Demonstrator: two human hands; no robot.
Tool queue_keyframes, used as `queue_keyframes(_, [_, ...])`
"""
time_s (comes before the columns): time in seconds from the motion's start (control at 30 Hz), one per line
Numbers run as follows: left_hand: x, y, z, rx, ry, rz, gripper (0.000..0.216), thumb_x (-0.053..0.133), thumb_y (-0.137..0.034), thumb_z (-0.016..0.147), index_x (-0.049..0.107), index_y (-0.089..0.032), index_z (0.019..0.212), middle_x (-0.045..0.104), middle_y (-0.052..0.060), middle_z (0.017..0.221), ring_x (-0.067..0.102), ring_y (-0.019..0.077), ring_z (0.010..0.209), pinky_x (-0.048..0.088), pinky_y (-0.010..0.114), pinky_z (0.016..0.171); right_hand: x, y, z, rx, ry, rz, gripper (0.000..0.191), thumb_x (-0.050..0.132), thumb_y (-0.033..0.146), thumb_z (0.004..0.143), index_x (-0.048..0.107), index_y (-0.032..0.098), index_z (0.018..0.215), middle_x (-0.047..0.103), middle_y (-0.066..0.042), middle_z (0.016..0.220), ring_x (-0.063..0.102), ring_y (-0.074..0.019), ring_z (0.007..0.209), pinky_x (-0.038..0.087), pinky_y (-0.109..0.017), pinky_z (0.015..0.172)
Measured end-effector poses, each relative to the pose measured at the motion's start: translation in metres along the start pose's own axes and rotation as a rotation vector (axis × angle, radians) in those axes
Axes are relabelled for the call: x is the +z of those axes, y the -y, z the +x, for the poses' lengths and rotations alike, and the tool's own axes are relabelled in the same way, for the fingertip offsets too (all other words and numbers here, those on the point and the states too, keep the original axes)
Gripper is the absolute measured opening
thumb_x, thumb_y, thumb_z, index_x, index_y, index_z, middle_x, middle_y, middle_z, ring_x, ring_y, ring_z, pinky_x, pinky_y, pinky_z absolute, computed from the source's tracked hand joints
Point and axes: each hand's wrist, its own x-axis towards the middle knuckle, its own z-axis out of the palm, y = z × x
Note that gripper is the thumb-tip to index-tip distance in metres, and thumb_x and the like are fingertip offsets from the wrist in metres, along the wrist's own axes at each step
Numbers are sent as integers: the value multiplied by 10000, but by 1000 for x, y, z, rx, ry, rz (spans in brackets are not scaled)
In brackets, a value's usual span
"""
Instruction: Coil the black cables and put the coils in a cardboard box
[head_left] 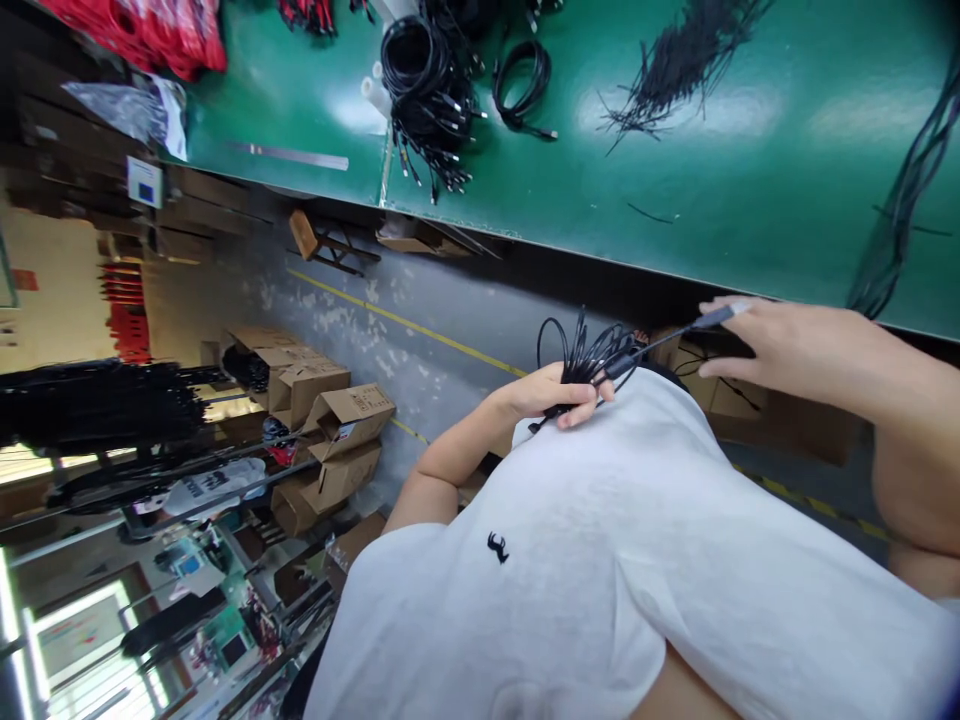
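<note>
A coiled bundle of black cable (589, 350) is gripped in my left hand (562, 393), close to the front of my white shirt. My fingers and thumb wrap round the middle of the coil, and its loops stick out beyond them. One cable end runs straight from the coil to the right and ends in a plug (712, 318) with a pale tip. That plug lies against the fingers of my right hand (787, 345). The right thumb stands apart from the stretched fingers; whether the fingers pinch the plug is not clear.
On the green table (600, 210) lie a heap of black cables (435, 100), a single coiled cable (523, 85), thin black ties (682, 65) and a metal ruler (300, 157). Cardboard boxes (349, 415) and a wooden stool (315, 240) stand on the floor.
</note>
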Motion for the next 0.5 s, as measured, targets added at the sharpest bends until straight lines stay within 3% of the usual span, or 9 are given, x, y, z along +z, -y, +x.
queue_keyframes(0.07, [1,-4,0,-62,72,-11,529,771,-632,695,669,-160,912,530,-29,447,419,88,352,315,228,387,-6,13,28,-191,-121,202,857,593,607,843,344,181,1544,386,-173,1565,471,-364,1364,471,-502,1033])
queue_keyframes(0.13, [2,-8,2,-142,156,-18,539,792,-649,647,691,-166,866,502,-31,422,397,87,334,298,236,370,-19,38,49,-464,-191,353,858,599,575,856,279,237,1577,340,-132,1598,364,-318,1453,375,-495,1135])
queue_keyframes(0.23, [3,-15,6,-211,239,-1,501,798,-647,635,704,-182,797,472,-34,403,372,84,328,290,245,362,-38,79,59,-760,-177,384,581,541,475,917,468,297,1466,504,-83,1479,426,-281,1404,308,-524,1156])
queue_keyframes(0.3, [4,-18,5,-215,252,17,503,803,-655,623,698,-180,754,467,-30,401,364,82,327,283,249,357,-42,96,59,-824,-148,402,382,494,392,948,615,288,1295,642,-71,1278,546,-252,1260,317,-519,1131])
queue_keyframes(0.37, [5,-23,0,-172,204,13,500,815,-638,624,683,-170,745,473,-28,412,369,77,327,285,244,358,-38,102,63,-704,-175,548,256,522,360,927,687,245,1085,697,-66,1034,620,-228,1053,394,-467,1041])
queue_keyframes(0.5, [2,-37,-12,93,-44,-49,390,827,-499,704,640,-162,762,479,-38,459,453,91,369,352,232,401,-11,110,88,-188,-391,1085,253,602,455,861,592,206,823,596,-25,730,568,-172,722,464,-324,727])
